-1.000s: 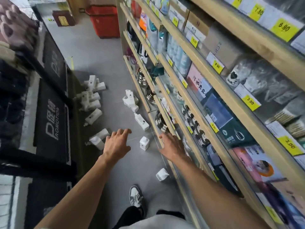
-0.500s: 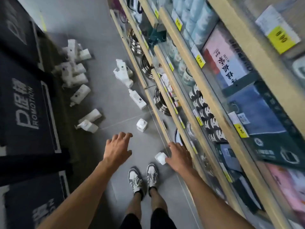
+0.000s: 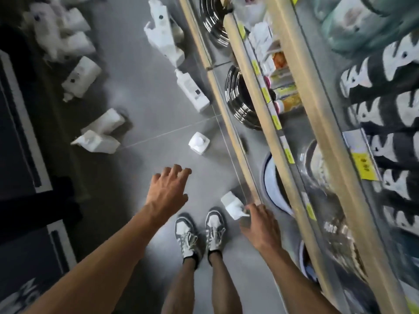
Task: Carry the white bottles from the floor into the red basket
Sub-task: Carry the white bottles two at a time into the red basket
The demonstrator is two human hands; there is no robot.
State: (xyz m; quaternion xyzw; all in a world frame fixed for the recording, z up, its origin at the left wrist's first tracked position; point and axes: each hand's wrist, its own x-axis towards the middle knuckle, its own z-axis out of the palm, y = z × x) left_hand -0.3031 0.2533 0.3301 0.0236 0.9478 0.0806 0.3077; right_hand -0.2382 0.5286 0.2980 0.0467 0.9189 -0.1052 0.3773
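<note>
So we're bent over the aisle floor, going for the nearest white bottle. It lies tipped on its side right against the foot of the shelf unit, just ahead of our right shoe.

Our right hand is on it. The fingers are loosely curved and fairly narrow, with the tips touching the bottle's near end, not wrapped round it yet as far as we can see. Coming in from the aisle side makes sense, since the shelf edge blocks the far side and leaves no room for a thumb there.

Our left hand hangs over bare floor with its fingers spread wide, holding nothing. We reckon it's lined up for the small upright bottle just beyond, so we can take two at once.

Room-wise, the open strip runs down the middle, with the shelf edge hemming us in on the right and the black mat on the left. More bottles lie further up:
- a long one along the shelf foot
- a pair by the mat
- heaps past that

The red basket isn't in view, so we can't say how long the carry is.
</note>
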